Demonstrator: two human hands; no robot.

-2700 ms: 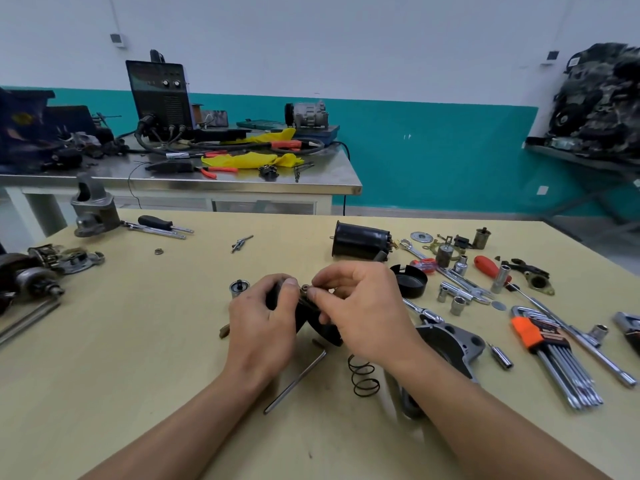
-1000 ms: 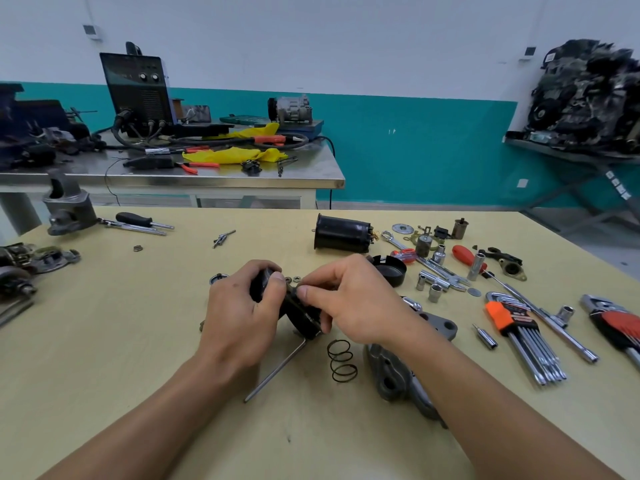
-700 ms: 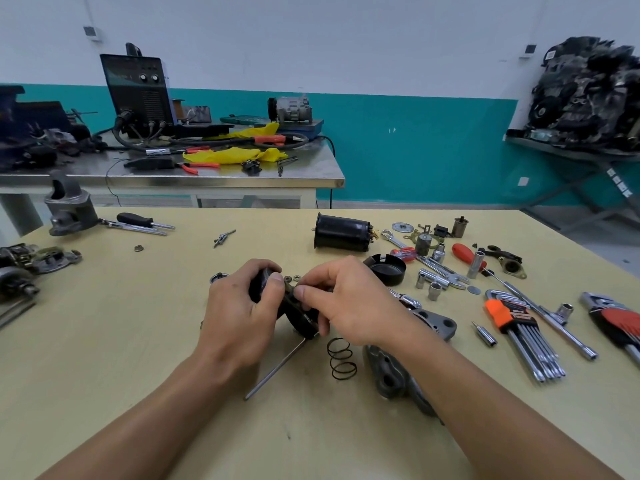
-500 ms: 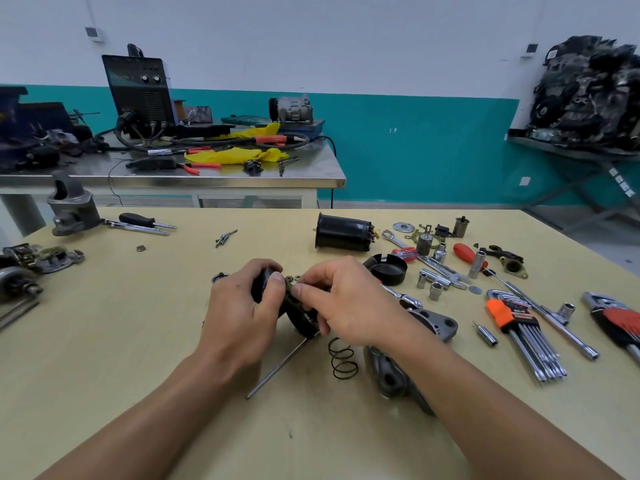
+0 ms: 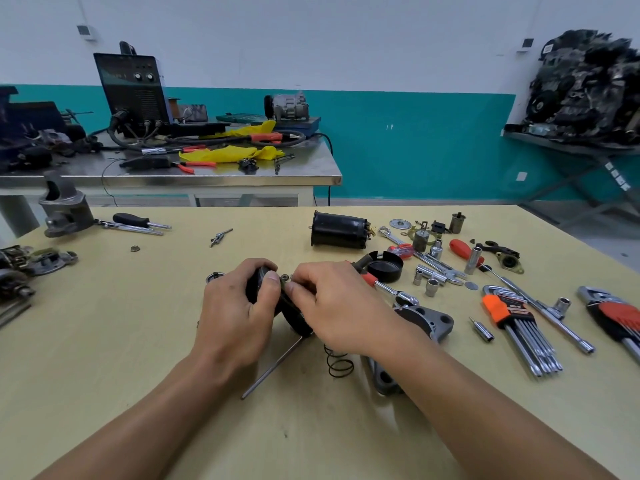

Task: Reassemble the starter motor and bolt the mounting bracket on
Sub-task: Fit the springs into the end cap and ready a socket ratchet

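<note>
Head view.

- Left hand (image 5: 239, 313): fingers curled round the black part (image 5: 294, 318), thumb tip pressed on its top edge. Firm hold, nothing loose.
- Right hand (image 5: 339, 306): thumb and forefinger closed in a pinch on a small nut (image 5: 284, 278) at the top of the part, just beside my left thumb. The other fingers are curled against the part's far side. Whether the nut is threaded on, I cannot tell; it is too small.
- The part is up off the table (image 5: 104, 341), between both hands.

Progress, as I judge it: early.

- Spring (image 5: 339, 363) lies loose just under my right wrist.
- Long rod (image 5: 273, 367) lies below the grip, one end under the part.
- Grey housing (image 5: 431, 320) lies on its own, right of my right wrist, partly behind my forearm.
- Motor body (image 5: 337, 230) lies on its side beyond the grip, well apart; the black cap (image 5: 386, 266) sits right of it, nearer.
- Ratchet (image 5: 391, 291), sockets and hex keys (image 5: 519, 327) are spread out right of the grip.

Nothing is joined yet. Left to do: finish this small fitting, assemble the motor, then bolt on the bracket. I cannot pick out the bracket for certain.
</note>
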